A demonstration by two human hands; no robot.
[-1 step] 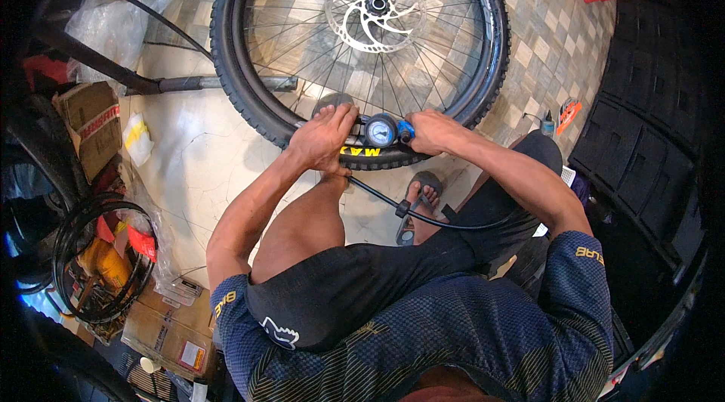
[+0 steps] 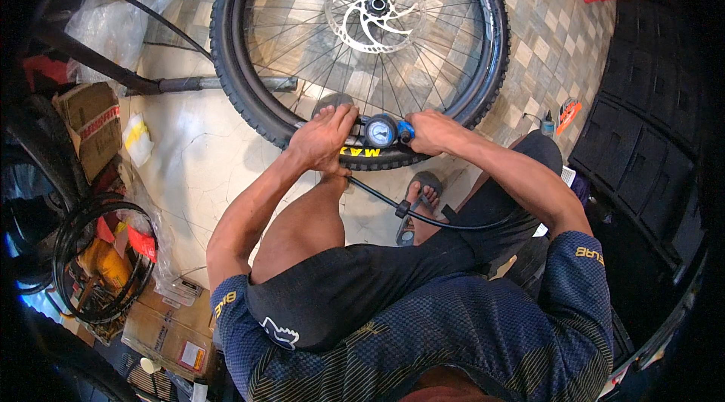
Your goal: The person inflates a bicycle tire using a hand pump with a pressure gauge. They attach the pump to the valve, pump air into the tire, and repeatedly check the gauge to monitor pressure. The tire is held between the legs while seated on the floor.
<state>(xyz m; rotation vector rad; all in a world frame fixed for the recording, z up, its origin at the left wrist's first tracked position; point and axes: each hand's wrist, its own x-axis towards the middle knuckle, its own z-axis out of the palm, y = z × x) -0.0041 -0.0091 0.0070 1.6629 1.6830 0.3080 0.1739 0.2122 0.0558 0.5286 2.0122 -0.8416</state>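
A bicycle wheel (image 2: 495, 62) with a knobby black tire and a silver disc brake rotor (image 2: 376, 9) is in front of me. At its near edge is a tire inflator with a round dial gauge (image 2: 381, 131). My left hand (image 2: 326, 134) is closed on the inflator's left side, fingers pointing away over the rim. Just right of the gauge, my right hand (image 2: 434, 132) is closed around a blue fitting (image 2: 406, 131); its fingertips are mostly hidden. A black hose (image 2: 377, 195) runs from under my left hand to the right across my lap. The valve cannot be made out.
Left of the wheel lie a dark tube (image 2: 196, 84) and clear plastic wrap (image 2: 106, 32). Cardboard boxes (image 2: 92, 130) and coiled black rings (image 2: 60, 266) sit further left. Black panels (image 2: 642, 145) line the right side. A small bottle (image 2: 547, 124) stands near my knee.
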